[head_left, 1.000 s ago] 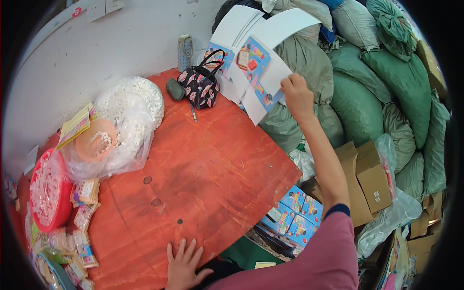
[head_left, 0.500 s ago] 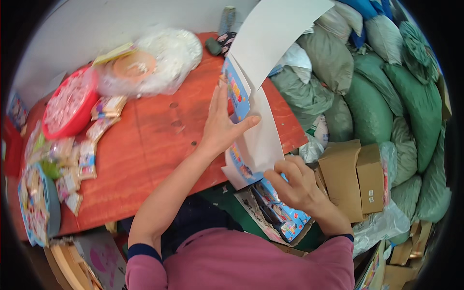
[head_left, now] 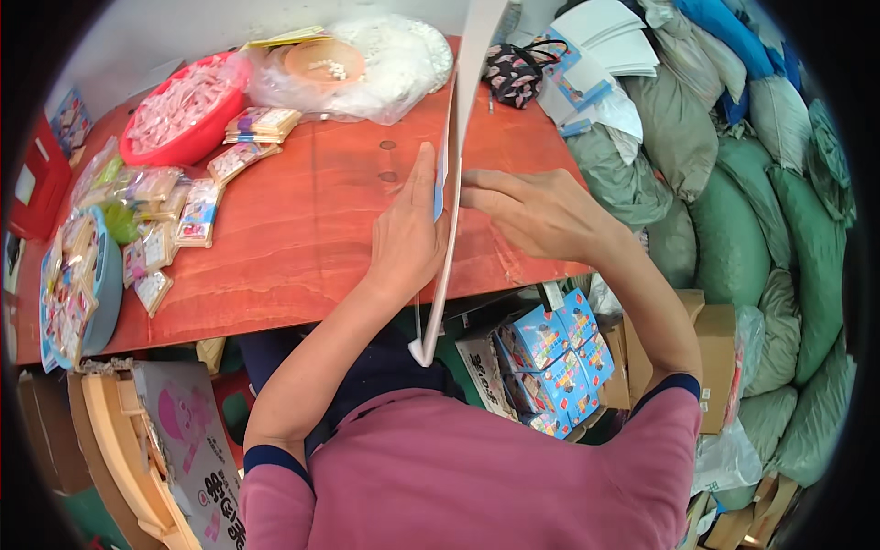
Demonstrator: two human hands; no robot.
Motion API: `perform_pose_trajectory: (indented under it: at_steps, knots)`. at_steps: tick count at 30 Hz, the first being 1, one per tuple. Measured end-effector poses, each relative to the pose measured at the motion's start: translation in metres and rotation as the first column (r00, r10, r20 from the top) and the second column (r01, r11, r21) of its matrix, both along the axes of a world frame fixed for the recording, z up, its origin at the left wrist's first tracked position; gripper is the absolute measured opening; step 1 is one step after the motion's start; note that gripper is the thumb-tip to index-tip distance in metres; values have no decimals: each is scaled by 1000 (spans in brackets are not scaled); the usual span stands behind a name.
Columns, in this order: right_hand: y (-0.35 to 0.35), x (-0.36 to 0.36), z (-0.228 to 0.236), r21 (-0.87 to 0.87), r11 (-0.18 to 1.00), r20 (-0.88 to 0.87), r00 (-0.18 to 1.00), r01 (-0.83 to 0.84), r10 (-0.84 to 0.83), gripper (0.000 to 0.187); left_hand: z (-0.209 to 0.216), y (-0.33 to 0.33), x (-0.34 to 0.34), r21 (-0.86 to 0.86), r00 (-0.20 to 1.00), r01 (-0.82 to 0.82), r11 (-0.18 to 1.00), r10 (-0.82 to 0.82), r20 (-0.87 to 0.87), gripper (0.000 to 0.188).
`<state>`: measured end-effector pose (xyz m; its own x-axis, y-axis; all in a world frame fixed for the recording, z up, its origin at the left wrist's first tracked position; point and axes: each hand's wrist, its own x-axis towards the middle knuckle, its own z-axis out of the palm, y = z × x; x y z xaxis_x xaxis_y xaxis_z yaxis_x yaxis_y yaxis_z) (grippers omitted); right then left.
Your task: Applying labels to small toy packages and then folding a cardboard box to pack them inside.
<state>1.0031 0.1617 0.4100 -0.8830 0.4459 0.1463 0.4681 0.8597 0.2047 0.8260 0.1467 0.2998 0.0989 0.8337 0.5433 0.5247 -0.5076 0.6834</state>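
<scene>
A large folded cardboard sheet, white with blue printed parts, stands almost edge-on between my two hands over the table's front edge. My left hand grips it from the left, fingers straight and together along its printed side, thumb hidden. From the right, my right hand presses its fingers to the sheet at about the same height, the fingertips partly hidden. The sheet's lower end hangs down in front of my body, and its top rises beyond the upper edge of the view.
On the red table are a pink basin, several small packets, a blue basket and a plastic bag of white pieces. A black patterned bag lies behind. Blue printed boxes sit below right, beside green sacks.
The sheet has swung from showing its white face to nearly edge-on. My right hand has risen from its lower edge to its right side. The view has shifted, showing more blue boxes.
</scene>
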Motion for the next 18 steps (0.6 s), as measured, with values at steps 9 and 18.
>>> perform_pose_trajectory:
  at_steps: [9, 18]
  knots:
    - [14, -36, -3, -23, 987, -125, 980, -160, 156, 22, 6, 0, -51, -96, 958, -286, 953, 282, -54, 64]
    - [66, -11, 6, -178, 979, -176, 982, -95, 63, 15, 5, -30, -124, 99, 870, -479, 872, 486, -83, 60]
